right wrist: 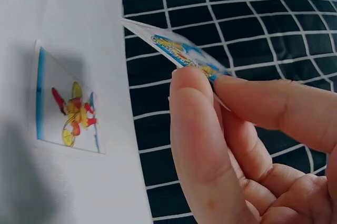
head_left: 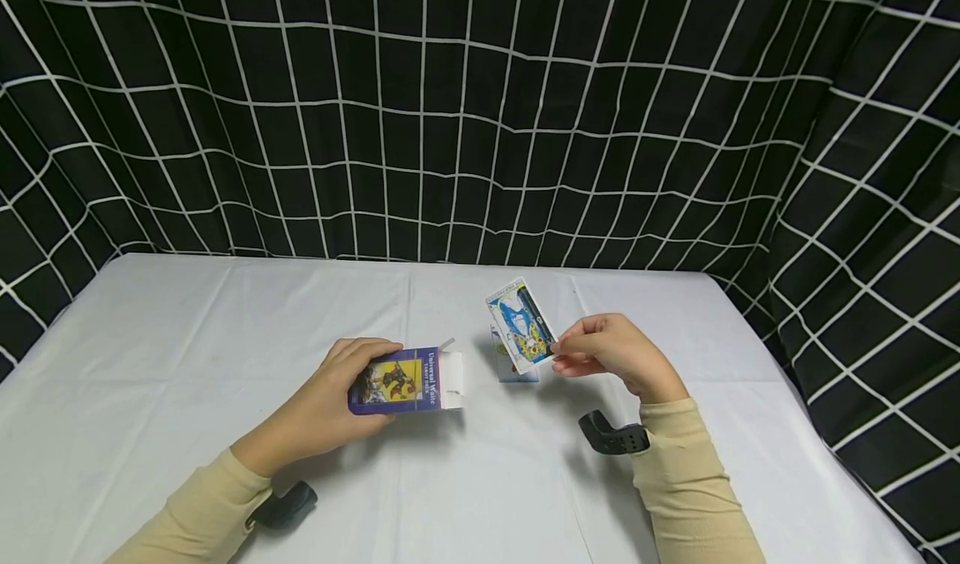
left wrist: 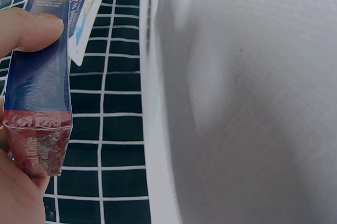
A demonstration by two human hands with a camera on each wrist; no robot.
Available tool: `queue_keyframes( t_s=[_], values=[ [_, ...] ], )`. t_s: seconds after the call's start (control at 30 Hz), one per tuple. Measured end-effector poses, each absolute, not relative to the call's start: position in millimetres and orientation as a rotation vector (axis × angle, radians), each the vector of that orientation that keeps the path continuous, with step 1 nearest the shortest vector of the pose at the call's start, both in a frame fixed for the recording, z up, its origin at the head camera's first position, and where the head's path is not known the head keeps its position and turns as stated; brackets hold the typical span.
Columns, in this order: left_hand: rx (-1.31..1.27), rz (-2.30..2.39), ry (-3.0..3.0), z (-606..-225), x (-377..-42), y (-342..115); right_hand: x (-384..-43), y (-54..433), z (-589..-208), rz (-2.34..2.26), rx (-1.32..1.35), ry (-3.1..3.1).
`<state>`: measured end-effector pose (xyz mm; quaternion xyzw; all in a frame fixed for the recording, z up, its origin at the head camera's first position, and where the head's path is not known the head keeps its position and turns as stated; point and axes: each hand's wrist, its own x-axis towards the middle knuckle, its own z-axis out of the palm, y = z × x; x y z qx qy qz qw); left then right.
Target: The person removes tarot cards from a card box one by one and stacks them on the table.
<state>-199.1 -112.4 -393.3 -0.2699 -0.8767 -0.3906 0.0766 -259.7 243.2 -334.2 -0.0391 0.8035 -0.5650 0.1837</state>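
Observation:
My left hand [head_left: 318, 410] grips a purple-blue tarot deck box [head_left: 392, 381], thumb on one side and fingers on the other. Its white end flap [head_left: 451, 379] sticks out to the right. The left wrist view shows the thumb pressed on the narrow blue side of the box [left wrist: 39, 76]. Between thumb and fingers, my right hand [head_left: 618, 354] pinches a tarot card [head_left: 520, 326] by its lower corner, tilted above the table. Partly beneath it in the head view, a second card [right wrist: 79, 110] with a red and yellow figure lies face up on the cloth.
A white cloth covers the table [head_left: 187, 331]. Behind it and at both sides hangs a black curtain [head_left: 442, 131] with a white grid. Dark wrist devices are worn on the left wrist [head_left: 285, 506] and the right wrist [head_left: 611, 435].

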Motion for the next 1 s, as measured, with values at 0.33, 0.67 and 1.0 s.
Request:
queue_keyframes(
  t_s=[0.33, 0.67, 1.0],
  values=[
    [-0.805, -1.169, -2.645, -392.5, -198.4, -111.5, -268.0, 242.6, -350.4, -1.594, -0.052, 2.2],
    [-0.807, -1.172, -2.639, -394.8, -198.6, -111.9, -272.3, 237.7, -366.1, -1.652, 0.034, 2.073],
    [-0.816, -1.155, -2.637, -395.8, -199.3, -112.4, -276.2, 237.7, -376.7, -1.631, 0.056, 2.024]
  ],
)
